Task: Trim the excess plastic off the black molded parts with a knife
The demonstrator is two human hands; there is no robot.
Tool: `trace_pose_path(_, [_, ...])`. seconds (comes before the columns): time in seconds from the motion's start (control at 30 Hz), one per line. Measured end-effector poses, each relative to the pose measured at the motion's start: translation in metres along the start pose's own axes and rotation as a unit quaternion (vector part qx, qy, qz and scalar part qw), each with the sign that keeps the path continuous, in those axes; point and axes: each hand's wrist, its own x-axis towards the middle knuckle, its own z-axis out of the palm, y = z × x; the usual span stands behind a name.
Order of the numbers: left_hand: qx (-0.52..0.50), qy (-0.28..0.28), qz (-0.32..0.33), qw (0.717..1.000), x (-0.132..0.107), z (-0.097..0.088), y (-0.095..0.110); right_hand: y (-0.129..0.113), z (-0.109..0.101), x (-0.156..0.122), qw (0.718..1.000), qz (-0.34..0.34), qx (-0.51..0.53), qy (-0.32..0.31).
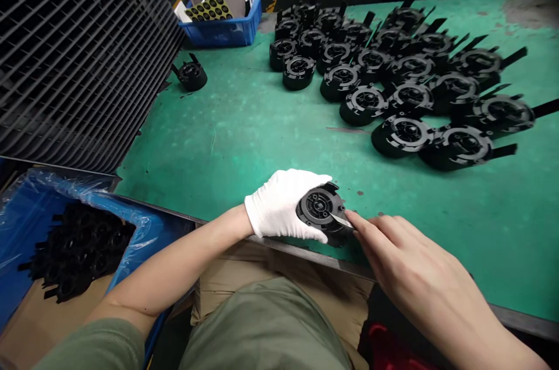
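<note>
My left hand (286,204), in a white glove, is wrapped around the left side of a round black plastic housing (319,205) near the front edge of the green table. Concentric rings and small holes show on the housing's upper face. My bare right hand (393,247) grips a small knife with a pointed metal blade (341,221). The blade's tip is at the housing's face, right of its centre; whether it touches I cannot tell. Most of the knife's handle is hidden in my fingers.
Several similar black housings (364,103) stand grouped at the back right of the green table (244,125); one more housing (191,75) is at the left. Behind it sits a blue bin (222,33). A grey slatted rack (78,49) and a plastic-lined blue crate (148,236) with black parts flank the left.
</note>
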Motion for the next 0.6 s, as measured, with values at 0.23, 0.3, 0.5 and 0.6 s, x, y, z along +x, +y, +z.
trace_pose_path(0.23, [0.005,0.006,-0.002,1.000,0.001,0.001,0.004,-0.002,-0.004,0.004,0.999,-0.022,-0.032,-0.019])
trace_pose_path(0.3, [0.007,0.002,-0.007,1.000,0.002,-0.001,0.006,0.000,-0.004,0.005,0.998,-0.032,-0.038,-0.024])
trace_pose_path(0.5, [0.000,-0.002,-0.009,1.000,0.005,-0.005,0.010,0.008,-0.006,0.004,0.995,-0.060,-0.061,-0.051])
trace_pose_path(0.6, [-0.004,0.002,-0.017,1.000,0.005,-0.004,0.008,0.011,-0.008,0.005,0.993,-0.065,-0.070,-0.070])
